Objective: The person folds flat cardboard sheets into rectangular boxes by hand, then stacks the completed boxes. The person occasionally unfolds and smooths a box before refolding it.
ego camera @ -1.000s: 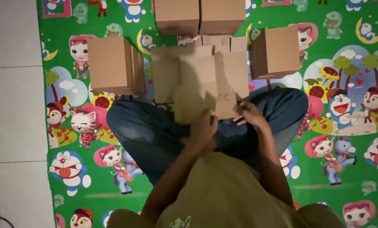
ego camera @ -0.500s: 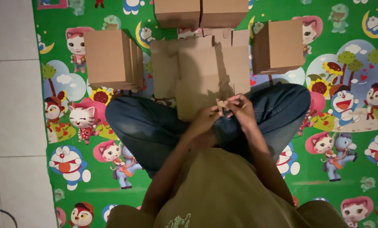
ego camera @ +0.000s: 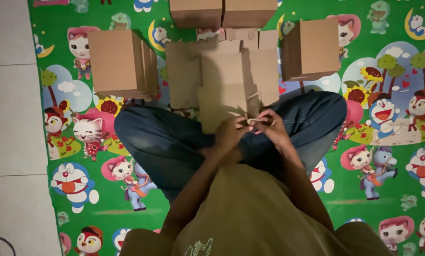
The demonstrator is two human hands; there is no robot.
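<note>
You've got your left hand (ego camera: pixel 231 132) and right hand (ego camera: pixel 272 125) pinched together on the near edge of the flat cardboard blank (ego camera: pixel 224 83), which lies across your crossed legs on the cartoon mat (ego camera: pixel 388 156), folded boxes (ego camera: pixel 120 61) parked just beyond, within reach

Left hand (ego camera: pixel 231 132) and right hand (ego camera: pixel 269 125) pinch flat cardboard blank (ego camera: pixel 222 90) over crossed legs; folded boxes (ego camera: pixel 120 64) around.

Two far cardboard boxes (ego camera: pixel 222 12) cut by the top edge, flat cardboard sheet's (ego camera: pixel 222 80) near edge hidden behind both hands (ego camera: pixel 253 128), fingertips indistinct.
</note>
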